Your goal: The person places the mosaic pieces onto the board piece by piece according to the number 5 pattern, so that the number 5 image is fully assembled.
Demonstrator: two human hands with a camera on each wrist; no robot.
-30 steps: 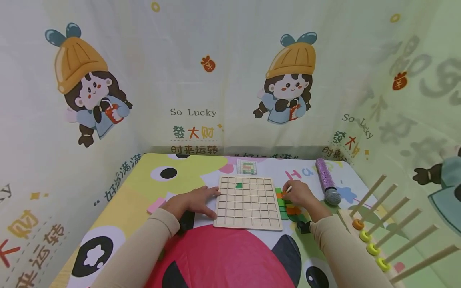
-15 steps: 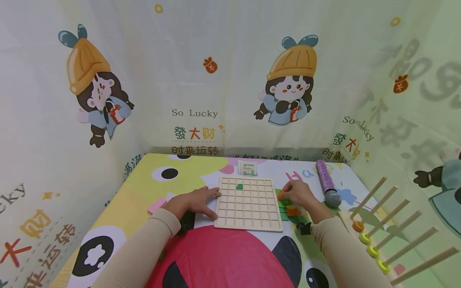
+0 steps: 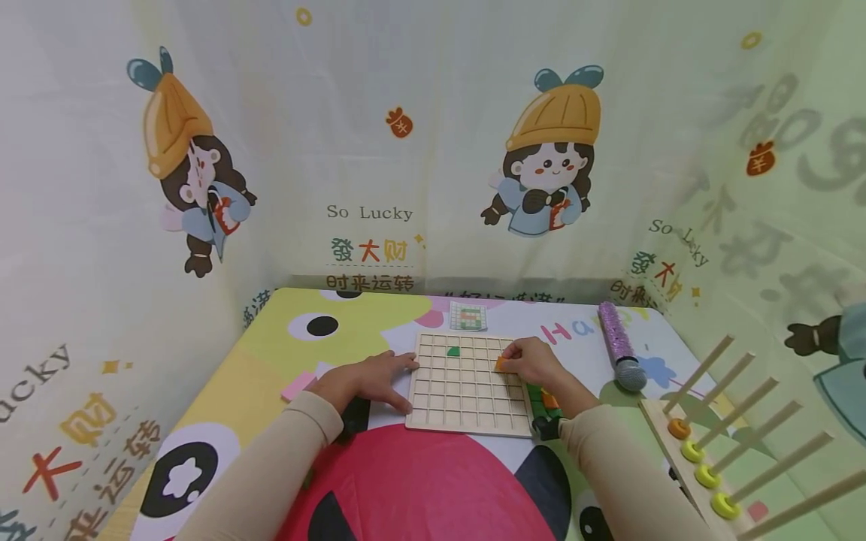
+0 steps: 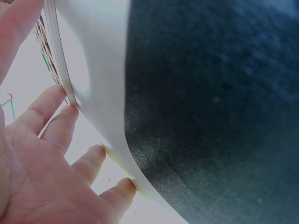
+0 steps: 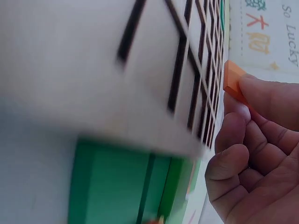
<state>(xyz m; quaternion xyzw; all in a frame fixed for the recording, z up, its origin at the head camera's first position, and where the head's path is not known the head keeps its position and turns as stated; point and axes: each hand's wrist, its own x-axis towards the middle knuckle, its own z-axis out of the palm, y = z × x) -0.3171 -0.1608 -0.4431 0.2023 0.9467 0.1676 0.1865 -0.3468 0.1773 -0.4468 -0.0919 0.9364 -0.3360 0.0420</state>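
Note:
A wooden grid board [image 3: 460,391] lies flat on the table, one green quarter-round tile [image 3: 453,351] in a cell near its top. My left hand [image 3: 372,378] rests at the board's left edge, fingers spread; in the left wrist view the fingertips [image 4: 70,109] touch the board's side. Over the board's right part, my right hand [image 3: 537,364] pinches an orange tile [image 5: 234,79] between thumb and index finger, the other fingers curled. Green tiles [image 5: 112,182] lie along the board's right side, partly hidden by the right forearm.
A small pattern card [image 3: 468,316] lies behind the board. To the right are a purple glittery microphone [image 3: 619,346] and a wooden peg stand [image 3: 704,466] with orange and yellow rings. A pink block [image 3: 298,385] sits left of the left hand.
My right hand has lifted an orange tile from the pile at the right and carried it left over the board. The left hand has stayed at the board's edge.

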